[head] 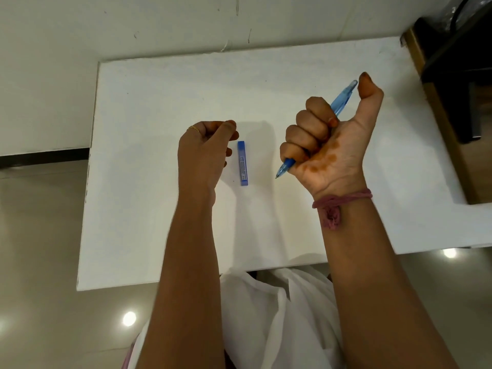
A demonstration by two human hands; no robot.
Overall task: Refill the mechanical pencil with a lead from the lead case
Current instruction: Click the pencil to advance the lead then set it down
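Observation:
My right hand [328, 141] is raised above the white table [159, 102] and grips a blue mechanical pencil [343, 98] in its fist. The pencil's tip points down-left and its cap end sticks up beside my raised thumb. A slim blue lead case [243, 163] lies flat on the table between my hands. My left hand [206, 150] hovers just left of the case with its thumb and fingertips brought together. Whether a lead sits between them is too small to tell.
The white table's near edge runs just in front of my body, its left edge beside a tiled floor. A dark wooden piece of furniture [452, 75] stands off the table's right side. A wall runs along the back.

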